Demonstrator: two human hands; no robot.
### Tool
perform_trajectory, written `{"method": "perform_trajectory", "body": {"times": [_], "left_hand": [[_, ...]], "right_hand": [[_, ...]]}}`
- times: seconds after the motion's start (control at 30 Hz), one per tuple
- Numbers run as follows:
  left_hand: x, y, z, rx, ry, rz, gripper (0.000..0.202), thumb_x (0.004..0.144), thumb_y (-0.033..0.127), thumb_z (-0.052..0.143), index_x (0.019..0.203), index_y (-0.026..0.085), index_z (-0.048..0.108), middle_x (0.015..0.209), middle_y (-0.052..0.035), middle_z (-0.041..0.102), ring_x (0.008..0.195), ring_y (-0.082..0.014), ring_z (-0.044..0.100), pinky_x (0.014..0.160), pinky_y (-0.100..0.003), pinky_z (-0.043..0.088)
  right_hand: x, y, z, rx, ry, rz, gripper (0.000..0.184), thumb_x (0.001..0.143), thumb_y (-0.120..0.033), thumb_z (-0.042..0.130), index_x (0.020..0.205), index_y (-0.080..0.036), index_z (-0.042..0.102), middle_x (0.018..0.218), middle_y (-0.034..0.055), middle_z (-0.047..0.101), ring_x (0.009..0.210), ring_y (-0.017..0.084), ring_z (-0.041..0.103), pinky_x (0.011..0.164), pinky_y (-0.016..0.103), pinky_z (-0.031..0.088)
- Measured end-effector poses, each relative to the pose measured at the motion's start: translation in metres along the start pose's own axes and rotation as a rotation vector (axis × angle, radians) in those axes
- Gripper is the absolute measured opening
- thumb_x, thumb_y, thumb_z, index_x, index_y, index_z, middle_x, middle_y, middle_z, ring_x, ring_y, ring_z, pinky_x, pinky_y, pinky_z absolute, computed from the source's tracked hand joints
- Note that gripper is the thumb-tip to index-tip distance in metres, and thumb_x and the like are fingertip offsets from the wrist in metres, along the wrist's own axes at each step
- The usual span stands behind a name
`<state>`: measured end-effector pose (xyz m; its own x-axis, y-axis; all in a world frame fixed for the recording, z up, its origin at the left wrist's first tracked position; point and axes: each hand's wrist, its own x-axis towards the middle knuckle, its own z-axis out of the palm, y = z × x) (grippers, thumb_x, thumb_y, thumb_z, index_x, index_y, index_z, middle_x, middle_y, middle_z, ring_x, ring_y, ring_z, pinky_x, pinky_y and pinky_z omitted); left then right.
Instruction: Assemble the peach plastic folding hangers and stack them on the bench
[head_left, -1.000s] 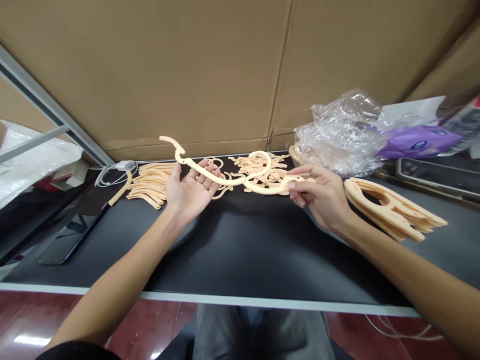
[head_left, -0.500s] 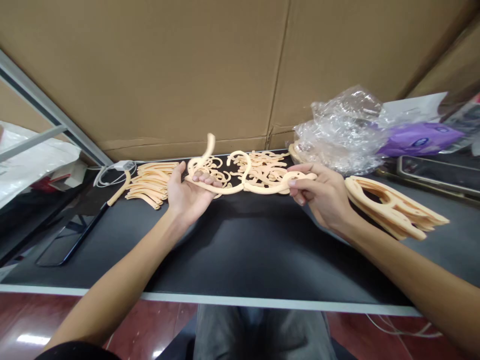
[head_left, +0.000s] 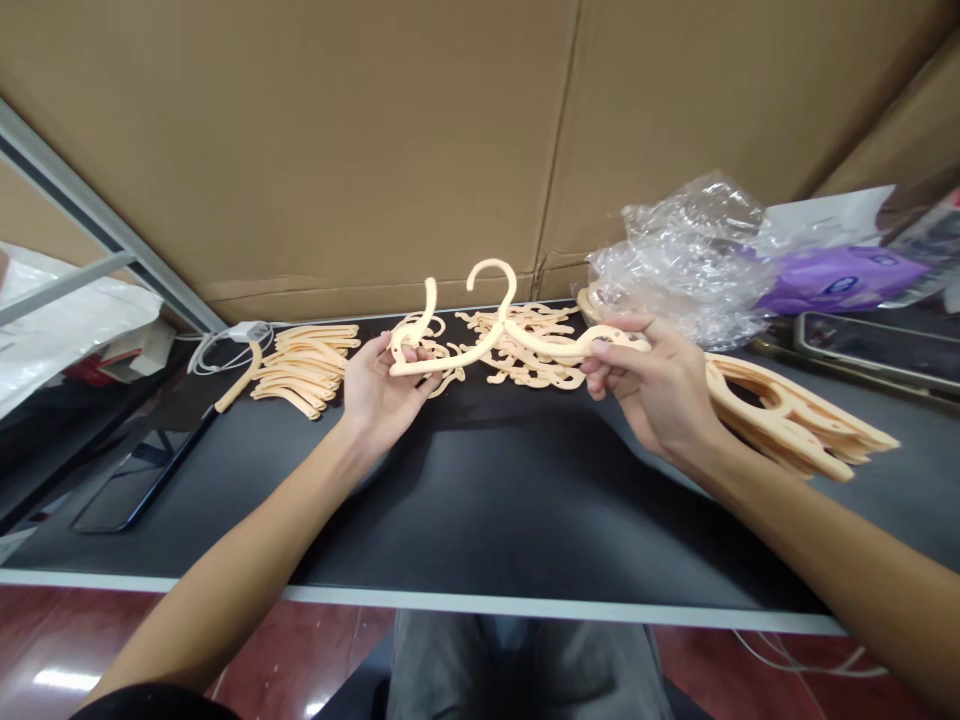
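Observation:
A cream-coloured folding hanger [head_left: 517, 335] is held up over the table between both hands, its curved hook pointing upward. My left hand [head_left: 379, 395] is closed around the hanger's left end, where a short arm piece sticks up above the fingers. At the right end, my right hand [head_left: 649, 385] pinches the hanger between thumb and fingers. Behind the hanger lie a heap of cream hook pieces [head_left: 536, 375] and some looped pieces [head_left: 450, 378], partly hidden by it. Left of my left hand is a row of curved cream arm pieces [head_left: 300, 375].
Stacked cream hangers [head_left: 795, 415] lie right of my right hand. Clear plastic bags [head_left: 682, 265] and a purple tissue pack [head_left: 840, 280] are behind them. A phone [head_left: 146, 475] and a white charger cable [head_left: 232, 345] sit at left. A cardboard wall [head_left: 375, 150] backs the table.
The hanger has risen and tilted, so its hook stands higher and its two sides slope down from the middle. My right hand has shifted slightly right; both hands keep their hold.

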<state>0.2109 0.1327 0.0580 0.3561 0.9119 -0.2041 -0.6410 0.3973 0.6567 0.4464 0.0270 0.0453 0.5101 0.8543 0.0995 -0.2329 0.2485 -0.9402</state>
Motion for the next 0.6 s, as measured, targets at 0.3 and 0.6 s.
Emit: {"method": "perform_trajectory", "body": {"times": [0.3, 0.6], "left_hand": [[-0.0049, -0.0064, 0.0035, 0.345, -0.012, -0.017, 0.012, 0.093, 0.013, 0.055, 0.085, 0.012, 0.065, 0.074, -0.0030, 0.066, 0.068, -0.0148, 0.068, 0.066, -0.030, 0.064], [-0.0048, -0.0034, 0.0045, 0.189, 0.028, 0.056, 0.013, 0.089, 0.005, 0.059, 0.079, 0.010, 0.064, 0.074, -0.0013, 0.065, 0.067, -0.0093, 0.068, 0.070, -0.019, 0.063]], "right_hand": [[0.0002, -0.0003, -0.0023, 0.017, -0.030, -0.037, 0.030, 0.066, -0.020, 0.079, 0.088, -0.027, 0.061, 0.060, -0.0029, 0.066, 0.049, 0.014, 0.057, 0.048, 0.028, 0.042], [0.0017, 0.0001, -0.0024, -0.009, -0.009, -0.053, 0.031, 0.063, -0.020, 0.080, 0.088, -0.027, 0.062, 0.061, -0.0036, 0.065, 0.049, 0.014, 0.055, 0.046, 0.028, 0.040]]}}
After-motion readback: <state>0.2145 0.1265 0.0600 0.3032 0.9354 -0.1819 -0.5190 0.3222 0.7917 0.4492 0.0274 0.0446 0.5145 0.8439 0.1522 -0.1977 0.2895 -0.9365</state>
